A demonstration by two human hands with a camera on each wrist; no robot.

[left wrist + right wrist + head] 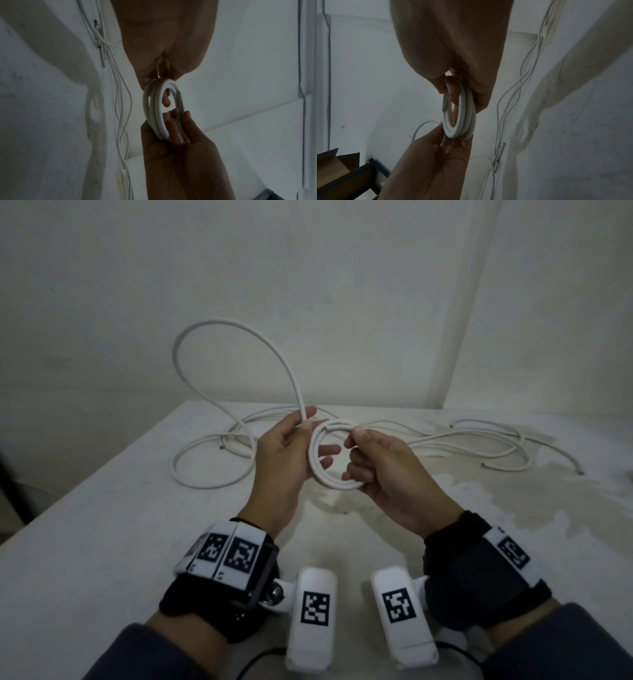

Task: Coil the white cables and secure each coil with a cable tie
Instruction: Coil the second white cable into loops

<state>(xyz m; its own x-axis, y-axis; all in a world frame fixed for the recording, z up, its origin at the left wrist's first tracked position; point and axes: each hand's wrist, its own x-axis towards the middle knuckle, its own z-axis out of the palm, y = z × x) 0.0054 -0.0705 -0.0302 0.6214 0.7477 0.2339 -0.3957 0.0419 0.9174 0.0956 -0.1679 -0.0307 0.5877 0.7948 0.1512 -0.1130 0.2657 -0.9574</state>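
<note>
White cable coil point(329, 455) of a few tight turns, held up above the table point(102, 508) between both hands. Left hand point(291, 446) at the coil's left side, thumb and forefinger pinching the strand where it leaves the coil, other fingers reaching through the ring. Right hand point(387, 470) clamped on the coil's right side, thumb on top, fingers curled under the lower arc. Seen edge-on from the left wrist view as a narrow oval point(160, 112), turns lying side by side, right hand's fingers point(176, 129) wrapped round its lower part. Same oval in the right wrist view point(459, 115), pinched from above and from below.

Free length of cable point(219, 354) rising from the left thumb in a tall arch, curving down to the tabletop at the left and ending in a loose loop there. More white cables point(462, 443) lying uncoiled in long tangled runs across the far side of the table, behind the hands. Stained patch point(513, 501) on the table surface to the right. Cardboard box flap point(332, 161) visible low in the right wrist view.
</note>
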